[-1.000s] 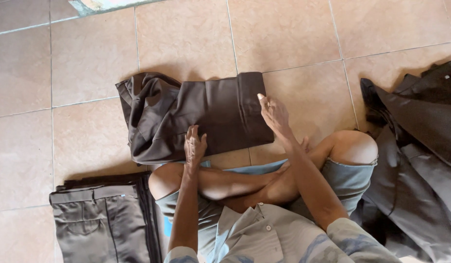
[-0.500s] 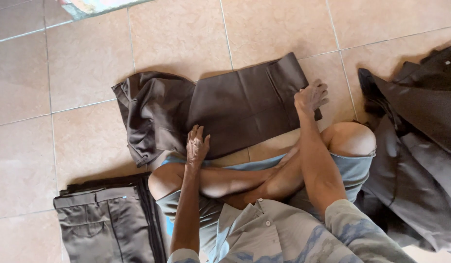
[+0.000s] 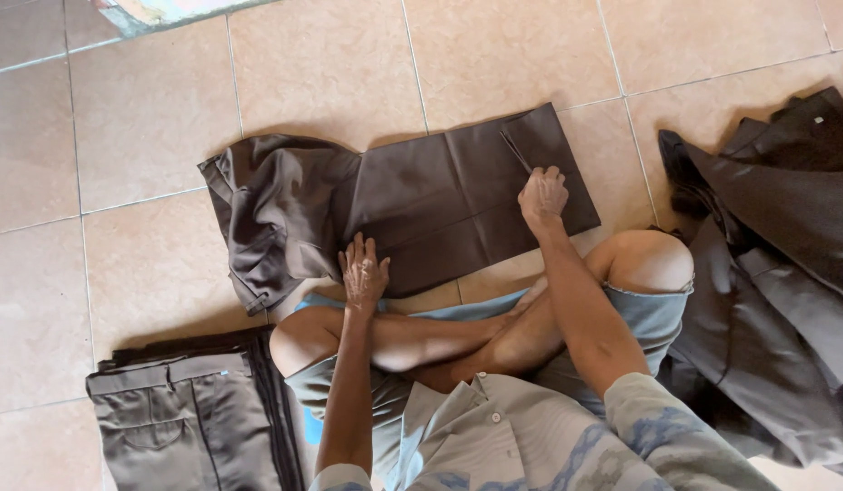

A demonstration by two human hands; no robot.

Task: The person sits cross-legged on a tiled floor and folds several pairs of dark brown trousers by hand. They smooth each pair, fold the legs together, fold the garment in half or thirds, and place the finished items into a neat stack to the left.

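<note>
A pair of dark brown trousers (image 3: 421, 200) lies spread on the tiled floor in front of my crossed legs, its waist end bunched at the left and its leg end flat at the right. My left hand (image 3: 362, 271) rests flat on the near edge of the trousers, fingers apart. My right hand (image 3: 542, 195) presses down on the leg end at the right, fingers curled onto the cloth.
A stack of folded grey-brown trousers (image 3: 180, 418) lies at my left knee. A heap of loose dark garments (image 3: 785, 255) fills the floor at the right. The floor is beige tile (image 3: 331, 64), with a mat corner (image 3: 158, 11) at the top.
My right hand has moved rightward along the trousers, drawing the folded leg out flat to the right. My left hand has stayed pressed on the near edge.
</note>
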